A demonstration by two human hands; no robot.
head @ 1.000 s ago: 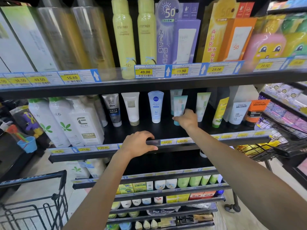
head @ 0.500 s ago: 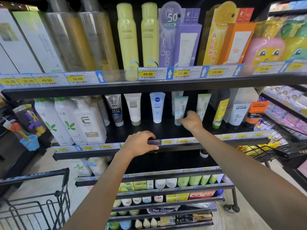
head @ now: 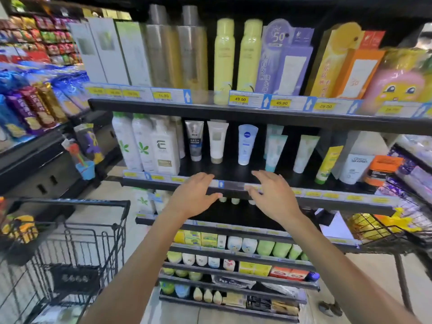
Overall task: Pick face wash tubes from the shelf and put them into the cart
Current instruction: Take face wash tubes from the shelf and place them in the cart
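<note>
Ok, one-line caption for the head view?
Both hands, left and right, open and empty before the face wash tubes, cart lower left.

Tubes are standing in a spaced row at the back of the middle shelf (head: 233, 174): a grey tube (head: 196, 141), a white tube (head: 217, 142), a blue tube (head: 246, 145) and two pale green tubes (head: 274, 152), with dark gaps showing between them. Bare shelf board is lying open in front of the row. The upper shelf (head: 210, 108) is overhanging and capping the opening from above. Tall white bottles (head: 163, 150) are closing the left end; boxes (head: 355, 168) are crowding the right. The cart (head: 77, 242) is standing open-topped at lower left.
</note>
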